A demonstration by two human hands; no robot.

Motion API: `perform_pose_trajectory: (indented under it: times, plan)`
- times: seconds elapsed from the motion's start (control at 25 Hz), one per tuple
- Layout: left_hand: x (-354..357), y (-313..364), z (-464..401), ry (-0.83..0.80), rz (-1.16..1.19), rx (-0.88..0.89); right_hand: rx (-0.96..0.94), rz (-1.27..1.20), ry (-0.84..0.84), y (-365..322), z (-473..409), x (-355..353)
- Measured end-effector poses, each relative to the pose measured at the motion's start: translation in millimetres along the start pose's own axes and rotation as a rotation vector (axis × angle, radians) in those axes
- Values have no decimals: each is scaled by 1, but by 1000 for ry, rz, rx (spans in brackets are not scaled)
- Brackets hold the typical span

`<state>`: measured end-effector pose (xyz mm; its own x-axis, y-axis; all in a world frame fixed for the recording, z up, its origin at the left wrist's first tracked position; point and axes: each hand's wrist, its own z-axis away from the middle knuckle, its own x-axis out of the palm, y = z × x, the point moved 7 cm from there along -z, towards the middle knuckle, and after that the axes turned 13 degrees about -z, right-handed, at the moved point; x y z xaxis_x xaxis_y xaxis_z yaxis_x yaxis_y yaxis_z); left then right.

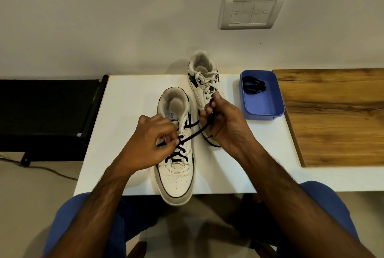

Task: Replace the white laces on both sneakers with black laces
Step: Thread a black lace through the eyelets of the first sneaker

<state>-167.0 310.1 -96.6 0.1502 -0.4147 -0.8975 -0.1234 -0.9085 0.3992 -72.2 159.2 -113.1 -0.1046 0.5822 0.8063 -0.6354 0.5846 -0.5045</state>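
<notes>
Pinching black lace [192, 135] ends – left hand [149, 143] and right hand [224, 120] both grasping it over near sneaker [176, 178]; far sneaker [204, 83] white-laced, spare black lace [254, 84] in blue tray [264, 110].

Near sneaker [176, 176]: white, black trim, grey toe cap, black lace [193, 135] crossed through the lower eyelets.
Far sneaker [202, 83]: white, black side panel, white laces [208, 77].
Tray [264, 110]: blue, holding a black spare lace [254, 84].
Counter [133, 99]: white.
Board [336, 116]: brown wood grain.
Switch plate [252, 10]: white, on a white wall.
Trousers [68, 222]: blue.
</notes>
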Motion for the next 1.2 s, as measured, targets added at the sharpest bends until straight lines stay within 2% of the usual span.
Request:
perform_pose_trajectory:
  times: [0.12, 0.24, 0.48, 0.68, 0.88, 1.08, 1.2]
  plan:
    - [-12, -7, -2, 146, 240, -151, -17, 358, -107, 5, 2, 4]
    - [-12, -4, -4, 169, 449, -238, -4, 575, -206, 12, 4, 9]
    - [-5, -10, -7, 155, 489, -269, -11, 708, -252, 15, 7, 15]
    - [-9, -16, -5, 250, 690, -360, -9, 821, -310, 19, 11, 25]
    - [-16, -19, -5, 300, 663, -405, -61, 892, -252, 12, 8, 23]
    - [-16, -18, -4, 290, 544, -408, -276, 1138, -240, 10, 10, 29]
    - [-16, -16, -4, 321, 553, -398, -374, 1168, -232, 15, 8, 36]
